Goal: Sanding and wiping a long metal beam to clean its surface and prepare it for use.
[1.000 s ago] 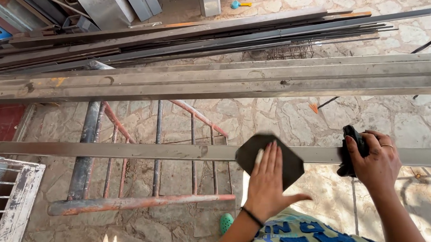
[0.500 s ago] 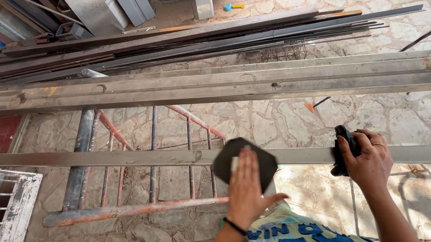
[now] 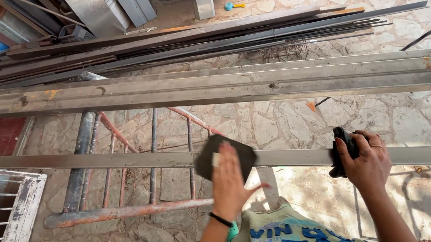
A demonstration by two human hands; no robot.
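Sandpaper (image 3: 204,160), a dark sheet, lies under the flat, open left hand (image 3: 229,177) on the steel bar (image 3: 103,161), whose long axis runs left-right, while the right hand (image 3: 365,162) grips it around a black cloth (image 3: 341,150).

1. My left hand (image 3: 227,177) lies flat, palm down, fingers together and pointing away from me, thumb spread out to the right.
2. A dark band circles my left wrist.
3. My right hand (image 3: 367,164) is curled in a closed grip, knuckles up, forearm running back toward me.
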